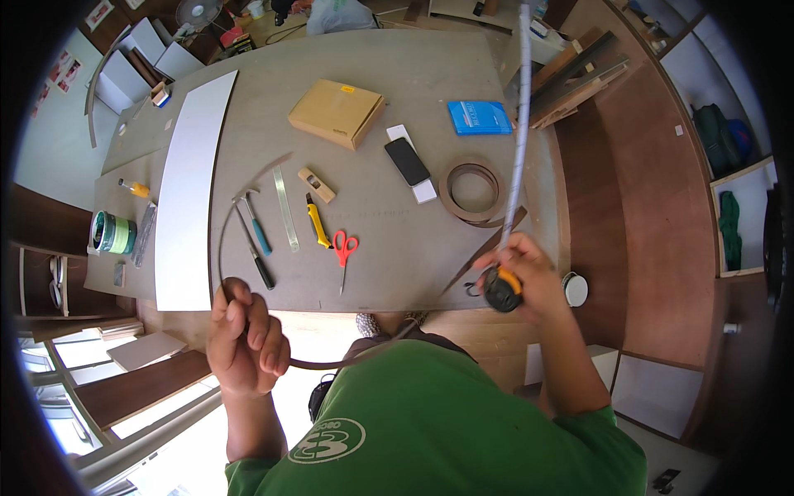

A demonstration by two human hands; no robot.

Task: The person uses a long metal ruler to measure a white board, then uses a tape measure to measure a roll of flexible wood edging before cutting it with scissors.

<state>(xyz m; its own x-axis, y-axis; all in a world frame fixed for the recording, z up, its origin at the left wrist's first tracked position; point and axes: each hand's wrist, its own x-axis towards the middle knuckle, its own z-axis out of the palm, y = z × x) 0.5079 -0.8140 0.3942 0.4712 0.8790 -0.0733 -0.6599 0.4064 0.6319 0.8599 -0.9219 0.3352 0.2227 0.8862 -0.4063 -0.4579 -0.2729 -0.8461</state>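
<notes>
My left hand (246,343) is closed on a thin brown edge-banding strip (331,364). One end of it arcs up over the table. The other part loops past my green shirt toward the right and seems to lead to the edge-banding roll (447,195) on the table. In my right hand (536,277) is a black and orange tape measure (502,289), gripped over the table's near right corner. Its pale blade (519,124) is drawn out and stands up toward the far edge. A brown stretch of strip passes just left of this hand.
On the grey table (397,240) lie a long white board (190,190), hammer (256,223), steel ruler (286,208), small wooden plane (316,184), yellow utility knife (316,221), red-handled scissors (345,248), phone (407,161), cardboard box (336,112) and blue packet (480,118).
</notes>
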